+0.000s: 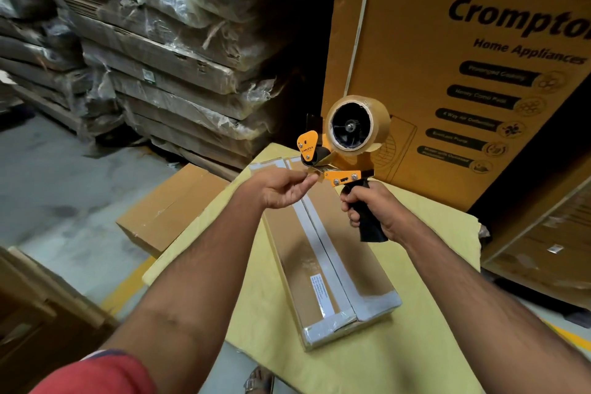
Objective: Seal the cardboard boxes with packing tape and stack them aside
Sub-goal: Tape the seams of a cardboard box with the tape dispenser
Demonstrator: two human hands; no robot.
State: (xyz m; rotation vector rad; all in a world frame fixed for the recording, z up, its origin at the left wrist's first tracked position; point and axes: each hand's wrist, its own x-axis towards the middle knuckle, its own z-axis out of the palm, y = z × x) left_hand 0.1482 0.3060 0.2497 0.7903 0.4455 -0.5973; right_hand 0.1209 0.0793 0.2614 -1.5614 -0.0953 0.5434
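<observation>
Right hand (pixel 371 208) grips the black pistol handle of the tape dispenser (pixel 340 150), fingers wrapped fully round it, dispenser held upright in the air above the long cardboard box (pixel 319 253). Dispenser body is orange, with a roll of clear-brown packing tape (pixel 358 123) mounted on top. Left hand (pixel 281 189) is raised just left of the dispenser's front end, thumb and fingertips pinching the loose tape end (pixel 315 171) at the cutter edge (the tape strip itself is thin and hard to make out). The 2 hands are close together but not touching each other.

The long box lies flat on a yellow sheet (pixel 415 345), below both hands, its length running away from the camera. Top flaps are closed, and a pale strip runs down the centre seam; pale tape also wraps both short ends. A small white label (pixel 319 294) sits on its top near the closer end.

A second brown box (pixel 169 208) rests on the floor left of the long box, beyond the sheet's edge. Behind the long box, to the right, stands a big orange printed carton (pixel 447 57) reading "Crompton Home Appliances". Behind it to the left, plastic-wrapped flat cardboard stacks (pixel 166 51). A red sleeve (pixel 102 374) shows at the bottom left.
</observation>
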